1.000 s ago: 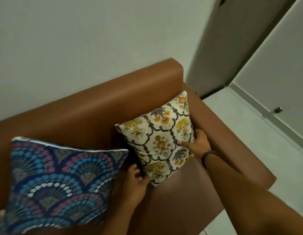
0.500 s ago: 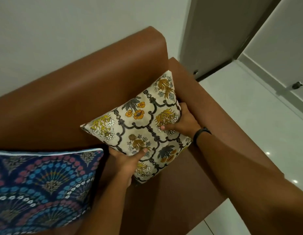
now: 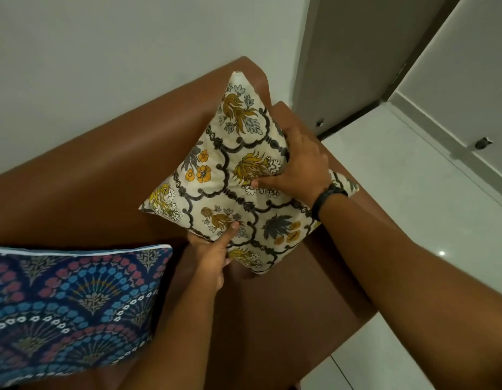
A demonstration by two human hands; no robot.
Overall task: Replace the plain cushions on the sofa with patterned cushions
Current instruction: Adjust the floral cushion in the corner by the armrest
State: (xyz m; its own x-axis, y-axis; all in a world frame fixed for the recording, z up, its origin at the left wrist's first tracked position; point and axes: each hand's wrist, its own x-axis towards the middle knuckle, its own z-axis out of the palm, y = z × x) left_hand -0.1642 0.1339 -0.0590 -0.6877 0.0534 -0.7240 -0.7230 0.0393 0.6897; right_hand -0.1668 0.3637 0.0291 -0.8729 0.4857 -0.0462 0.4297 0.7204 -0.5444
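A cream cushion with yellow flowers and dark scrolls [image 3: 233, 187] is held up at the right end of the brown leather sofa [image 3: 103, 175], tilted with one corner pointing up. My left hand [image 3: 213, 254] grips its lower left edge, thumb on the front. My right hand [image 3: 300, 167], with a black band at the wrist, clasps its right edge. A second patterned cushion, dark blue with pink and blue fan shapes [image 3: 69, 305], leans on the sofa at the lower left. No plain cushion is in view.
The sofa's right armrest [image 3: 351, 215] lies under my right wrist. Behind the sofa is a pale wall [image 3: 117, 66]. To the right are a grey door [image 3: 356, 52], a shiny tiled floor [image 3: 413, 192] and a black doorstop [image 3: 482, 142] by the skirting.
Both hands have closed on the cream cushion and lifted it off the seat, turning it so one corner points up. The view has shifted left to right; the blue cushion stays put.
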